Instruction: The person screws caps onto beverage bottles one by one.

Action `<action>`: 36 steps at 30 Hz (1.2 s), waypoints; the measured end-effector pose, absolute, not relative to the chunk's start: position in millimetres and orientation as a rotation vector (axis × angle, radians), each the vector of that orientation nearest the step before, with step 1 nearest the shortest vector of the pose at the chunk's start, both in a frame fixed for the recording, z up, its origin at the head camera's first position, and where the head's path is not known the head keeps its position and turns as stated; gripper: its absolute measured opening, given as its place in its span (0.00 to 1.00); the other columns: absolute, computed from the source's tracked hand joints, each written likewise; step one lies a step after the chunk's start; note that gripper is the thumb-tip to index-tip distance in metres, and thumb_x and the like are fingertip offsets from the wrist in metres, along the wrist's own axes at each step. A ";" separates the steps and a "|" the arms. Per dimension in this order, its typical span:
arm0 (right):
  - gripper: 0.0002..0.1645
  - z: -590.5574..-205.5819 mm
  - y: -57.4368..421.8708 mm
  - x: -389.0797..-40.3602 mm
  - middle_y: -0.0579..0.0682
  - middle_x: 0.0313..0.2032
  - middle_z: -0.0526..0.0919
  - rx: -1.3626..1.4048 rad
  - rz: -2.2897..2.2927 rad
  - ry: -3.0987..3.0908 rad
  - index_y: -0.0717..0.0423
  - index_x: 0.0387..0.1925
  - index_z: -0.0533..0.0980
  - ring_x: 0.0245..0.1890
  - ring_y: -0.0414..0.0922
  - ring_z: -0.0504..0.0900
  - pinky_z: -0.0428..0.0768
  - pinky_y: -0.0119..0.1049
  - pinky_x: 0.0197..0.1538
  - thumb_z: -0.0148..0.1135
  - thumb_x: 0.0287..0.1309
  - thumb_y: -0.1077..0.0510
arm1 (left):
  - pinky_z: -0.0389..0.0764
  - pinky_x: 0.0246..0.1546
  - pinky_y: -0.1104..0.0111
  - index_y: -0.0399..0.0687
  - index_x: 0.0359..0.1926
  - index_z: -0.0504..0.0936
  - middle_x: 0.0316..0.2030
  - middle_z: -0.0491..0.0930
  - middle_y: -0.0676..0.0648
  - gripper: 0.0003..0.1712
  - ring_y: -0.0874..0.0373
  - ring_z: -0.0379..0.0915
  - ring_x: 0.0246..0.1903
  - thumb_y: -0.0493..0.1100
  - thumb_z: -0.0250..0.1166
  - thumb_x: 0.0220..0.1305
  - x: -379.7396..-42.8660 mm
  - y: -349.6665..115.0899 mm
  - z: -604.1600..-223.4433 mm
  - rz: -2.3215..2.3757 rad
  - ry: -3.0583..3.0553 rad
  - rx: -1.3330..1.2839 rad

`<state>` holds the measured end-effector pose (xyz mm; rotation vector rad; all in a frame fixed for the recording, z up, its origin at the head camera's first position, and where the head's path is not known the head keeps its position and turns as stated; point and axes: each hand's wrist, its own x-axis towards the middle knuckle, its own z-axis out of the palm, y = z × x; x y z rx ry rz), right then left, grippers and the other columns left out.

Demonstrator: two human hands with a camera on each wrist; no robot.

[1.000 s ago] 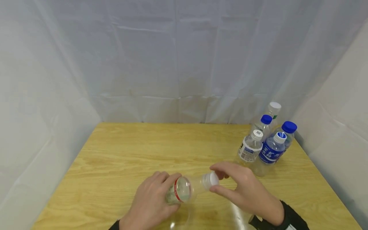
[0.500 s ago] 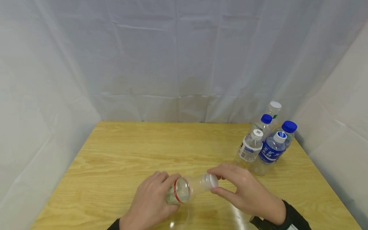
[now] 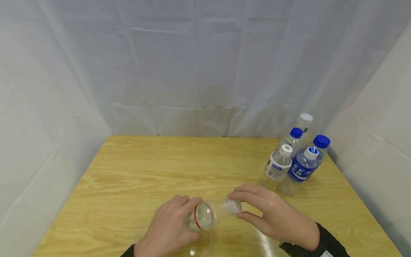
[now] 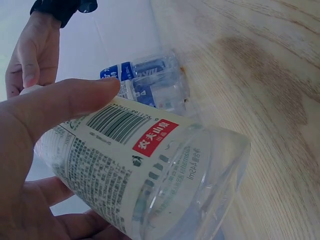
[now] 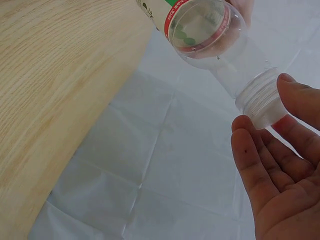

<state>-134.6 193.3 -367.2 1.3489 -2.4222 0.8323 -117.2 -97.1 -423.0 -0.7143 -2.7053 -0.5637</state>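
My left hand (image 3: 171, 221) grips a clear plastic bottle (image 4: 120, 155) round its white, text-covered label. The bottle lies tilted, its neck pointing right toward my right hand (image 3: 273, 214). A ridged, whitish cap (image 5: 264, 102) sits on the neck. My right thumb and fingertips pinch this cap from opposite sides, as the right wrist view shows. A red band (image 3: 196, 217) marks the label's upper edge in the head view. In the left wrist view the bottle's clear base faces the camera, and the cap end is hidden behind my left thumb.
Several capped bottles stand in a group at the table's right, among them a blue-labelled bottle (image 3: 302, 169) and a white-labelled bottle (image 3: 278, 166). Behind them is a blue-capped bottle (image 3: 321, 141). The wooden table (image 3: 167, 160) meets pale sheeting (image 3: 199, 71) at the back and sides.
My right fingers have shifted slightly left and now reach further over the cap. The bottle's neck has dipped a little toward me, while my left hand keeps its grip.
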 end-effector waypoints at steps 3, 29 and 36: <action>0.31 -367.3 193.6 -134.5 0.41 0.57 0.80 1.362 0.828 -2.428 0.44 0.64 0.74 0.55 0.40 0.81 0.82 0.32 0.55 0.71 0.60 0.59 | 0.74 0.30 0.72 0.61 0.51 0.82 0.32 0.75 0.62 0.42 0.68 0.70 0.33 0.53 0.83 0.24 -116.9 -97.2 -424.1 -0.569 -2.700 -0.716; 0.20 -378.7 183.1 -139.4 0.39 0.33 0.76 1.138 0.489 -2.250 0.50 0.38 0.77 0.31 0.33 0.73 0.76 0.25 0.33 0.55 0.71 0.39 | 0.72 0.28 0.74 0.63 0.49 0.82 0.31 0.72 0.64 0.41 0.69 0.68 0.31 0.55 0.82 0.23 -117.6 -90.5 -425.6 -0.542 -2.578 -0.760; 0.19 -382.4 178.2 -139.2 0.35 0.23 0.68 1.005 0.481 -2.270 0.44 0.24 0.68 0.22 0.30 0.63 0.63 0.20 0.25 0.55 0.70 0.42 | 0.73 0.29 0.74 0.61 0.49 0.82 0.31 0.73 0.63 0.42 0.69 0.69 0.31 0.56 0.83 0.23 -118.0 -88.2 -427.1 -0.532 -2.535 -0.771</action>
